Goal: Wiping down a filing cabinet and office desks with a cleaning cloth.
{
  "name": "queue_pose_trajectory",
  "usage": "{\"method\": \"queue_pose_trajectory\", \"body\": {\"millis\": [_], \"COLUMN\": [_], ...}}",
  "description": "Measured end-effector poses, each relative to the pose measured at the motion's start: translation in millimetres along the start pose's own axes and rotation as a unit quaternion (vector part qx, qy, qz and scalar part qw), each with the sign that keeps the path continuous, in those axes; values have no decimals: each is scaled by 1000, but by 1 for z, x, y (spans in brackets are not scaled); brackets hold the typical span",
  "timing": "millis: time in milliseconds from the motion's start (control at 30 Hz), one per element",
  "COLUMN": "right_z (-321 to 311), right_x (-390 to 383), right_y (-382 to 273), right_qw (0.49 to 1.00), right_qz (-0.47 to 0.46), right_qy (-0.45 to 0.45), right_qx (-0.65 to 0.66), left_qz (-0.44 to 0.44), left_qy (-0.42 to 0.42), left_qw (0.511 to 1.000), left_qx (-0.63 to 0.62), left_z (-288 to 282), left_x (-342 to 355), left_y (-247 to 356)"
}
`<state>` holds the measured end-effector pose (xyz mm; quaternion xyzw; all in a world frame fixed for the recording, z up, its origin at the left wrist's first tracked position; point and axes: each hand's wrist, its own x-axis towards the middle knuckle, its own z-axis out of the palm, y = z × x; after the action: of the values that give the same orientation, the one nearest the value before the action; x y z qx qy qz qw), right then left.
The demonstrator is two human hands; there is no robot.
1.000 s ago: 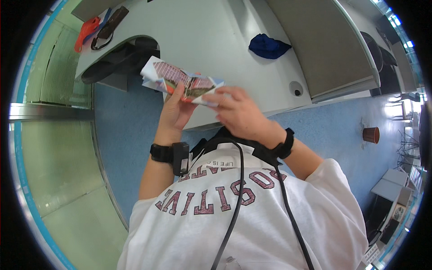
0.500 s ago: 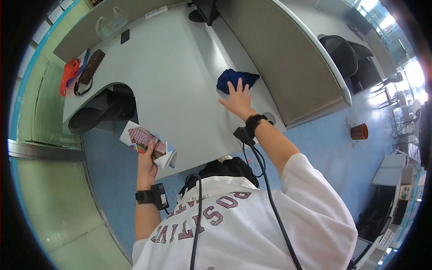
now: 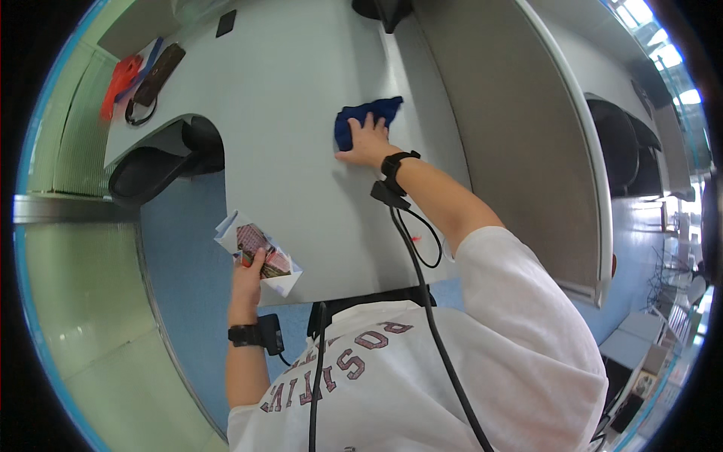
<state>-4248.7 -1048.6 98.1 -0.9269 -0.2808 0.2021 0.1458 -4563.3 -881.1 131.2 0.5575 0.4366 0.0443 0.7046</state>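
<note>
A dark blue cloth [image 3: 365,117] lies bunched on the pale grey desk [image 3: 301,151]. My right hand [image 3: 367,141] rests on its near side, fingers spread over the fabric and pressing it to the desktop. Beyond the desk's near left edge, my left hand [image 3: 251,277] grips a folded paper leaflet [image 3: 263,252] printed with a picture of a building. The left thumb lies on top of the paper; the other fingers are mostly hidden beneath. Black straps with small boxes and cables sit on both wrists.
Along the right stands a grey partition [image 3: 512,143]. At the far left lie a brown pouch [image 3: 160,74], a red item [image 3: 120,83] and a black phone [image 3: 226,23]. A black chair [image 3: 162,158] fills the desk's left cutout. A dark monitor stand [image 3: 384,10] is at the back.
My right hand and the blue cloth have moved left across the desk, away from the partition. The leaflet has turned in my left hand. The whole view has shifted.
</note>
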Motion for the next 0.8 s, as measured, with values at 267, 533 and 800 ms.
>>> {"method": "queue_pose_trajectory", "body": {"millis": [267,533,800], "right_z": [54,56,20], "right_x": [72,98,74], "right_y": [-104,-149,-75], "right_qw": [963,914,980], "right_qz": [-265,-401,-174], "right_qy": [35,37,79], "right_qx": [-31,-45,51], "left_qz": [24,-48,-13], "left_qy": [80,88,9], "left_qw": [994,986,963], "left_qx": [66,135,269], "left_z": [1,-9,26], "left_x": [-3,-2,-2], "left_y": [-4,1,36]}}
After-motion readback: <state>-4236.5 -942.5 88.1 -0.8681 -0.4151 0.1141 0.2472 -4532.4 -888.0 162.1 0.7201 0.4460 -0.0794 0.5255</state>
